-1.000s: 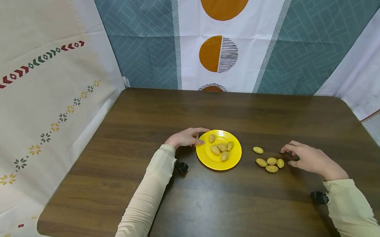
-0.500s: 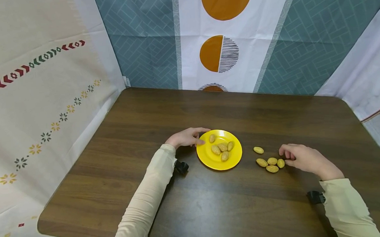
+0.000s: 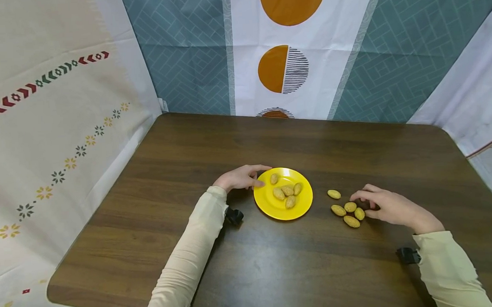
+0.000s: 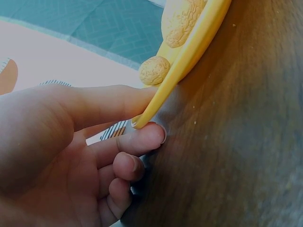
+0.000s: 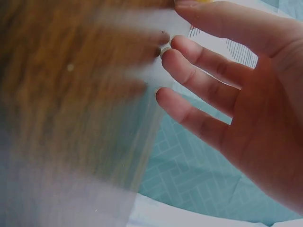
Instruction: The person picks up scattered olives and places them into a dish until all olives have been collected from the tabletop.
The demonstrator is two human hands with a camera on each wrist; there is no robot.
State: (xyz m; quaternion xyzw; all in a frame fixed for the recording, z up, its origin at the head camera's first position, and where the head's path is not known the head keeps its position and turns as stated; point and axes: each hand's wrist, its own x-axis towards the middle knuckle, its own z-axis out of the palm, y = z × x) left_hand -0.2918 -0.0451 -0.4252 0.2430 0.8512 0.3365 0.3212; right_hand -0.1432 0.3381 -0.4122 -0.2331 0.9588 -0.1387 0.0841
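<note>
Left hand (image 3: 240, 177) pinches the rim of the yellow plate (image 3: 271, 208). Right hand (image 3: 392, 206), loosely spread and apparently holding nothing, is nearer the loose nuts (image 3: 350, 207), which lie on the tabletop (image 3: 285, 267) just to its left, between it and the plate

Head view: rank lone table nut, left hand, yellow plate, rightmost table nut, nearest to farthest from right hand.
1. Rightmost table nut: by the thumb of the right hand.
2. Lone table nut: farther left.
3. Yellow plate: left of both.
4. Left hand: on plate's left rim.
</note>
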